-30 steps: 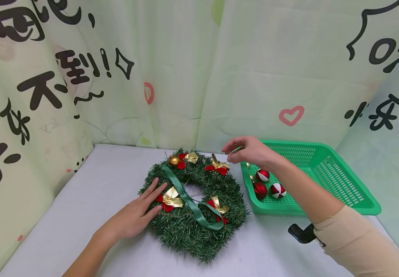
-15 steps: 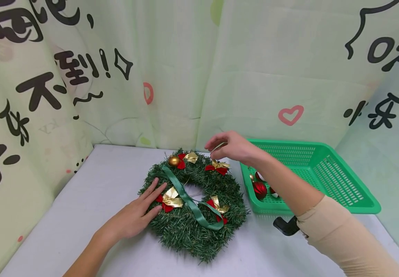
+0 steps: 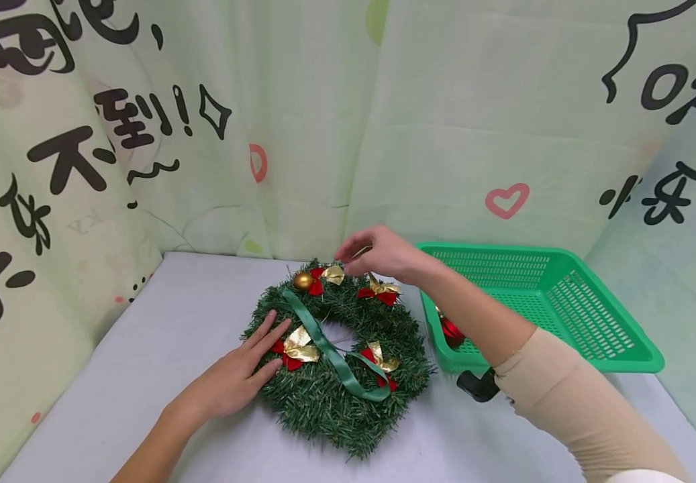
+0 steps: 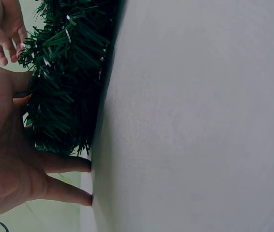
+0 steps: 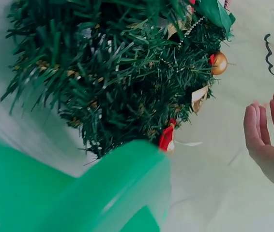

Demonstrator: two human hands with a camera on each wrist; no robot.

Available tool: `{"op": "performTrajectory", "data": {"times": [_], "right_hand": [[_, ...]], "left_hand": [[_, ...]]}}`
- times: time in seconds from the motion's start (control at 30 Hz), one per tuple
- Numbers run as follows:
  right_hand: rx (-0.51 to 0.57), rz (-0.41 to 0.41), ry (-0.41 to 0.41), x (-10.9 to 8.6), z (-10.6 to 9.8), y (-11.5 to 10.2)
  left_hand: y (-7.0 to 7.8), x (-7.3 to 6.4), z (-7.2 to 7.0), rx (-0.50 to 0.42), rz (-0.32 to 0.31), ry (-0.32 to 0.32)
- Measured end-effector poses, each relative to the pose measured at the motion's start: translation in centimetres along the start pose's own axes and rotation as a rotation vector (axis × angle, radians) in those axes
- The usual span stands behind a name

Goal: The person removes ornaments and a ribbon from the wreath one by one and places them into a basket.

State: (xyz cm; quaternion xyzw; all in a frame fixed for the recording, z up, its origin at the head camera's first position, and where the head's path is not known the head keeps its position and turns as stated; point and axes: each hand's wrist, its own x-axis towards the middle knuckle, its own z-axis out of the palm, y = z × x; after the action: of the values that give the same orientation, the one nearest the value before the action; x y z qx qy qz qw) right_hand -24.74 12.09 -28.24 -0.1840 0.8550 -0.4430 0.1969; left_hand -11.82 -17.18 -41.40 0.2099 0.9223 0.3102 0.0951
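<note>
A green wreath [image 3: 348, 402] lies on the white table, trimmed with red and gold bows, a green ribbon [image 3: 338, 365] and a gold ball [image 3: 303, 281] at its far left. My left hand [image 3: 235, 376] rests with spread fingers on the wreath's left side, beside a bow [image 3: 299, 345]. In the left wrist view two fingertips of the left hand [image 4: 6, 159] reach down to the table. Over the far edge my right hand [image 3: 380, 255] hovers by another gold bow [image 3: 333, 274], fingers loosely bent. Nothing shows between the fingers of the right hand [image 5: 272, 145] in the right wrist view.
A green plastic basket [image 3: 571, 268] stands right of the wreath, a red ball [image 3: 452, 332] at its left end, partly behind the right forearm. A printed curtain [image 3: 299, 121] hangs behind and beside the table. A black device [image 3: 477, 386] juts from the right forearm.
My right hand has moved left, from beside the basket to the gold bow near the gold ball. Its forearm now hides more of the basket's balls. The left hand has stayed still.
</note>
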Motion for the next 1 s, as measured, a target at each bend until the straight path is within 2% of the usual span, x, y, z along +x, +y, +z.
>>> {"op": "performTrajectory", "data": {"times": [0.43, 1.0], "right_hand": [[-0.005, -0.012, -0.050, 2.0, 1.2, -1.4], [-0.023, 0.010, -0.104, 4.2, 1.7, -1.4]], "left_hand": [[-0.1, -0.1, 0.0, -0.004, -0.003, -0.001], [0.0, 0.0, -0.2, -0.019, -0.001, -0.004]]}}
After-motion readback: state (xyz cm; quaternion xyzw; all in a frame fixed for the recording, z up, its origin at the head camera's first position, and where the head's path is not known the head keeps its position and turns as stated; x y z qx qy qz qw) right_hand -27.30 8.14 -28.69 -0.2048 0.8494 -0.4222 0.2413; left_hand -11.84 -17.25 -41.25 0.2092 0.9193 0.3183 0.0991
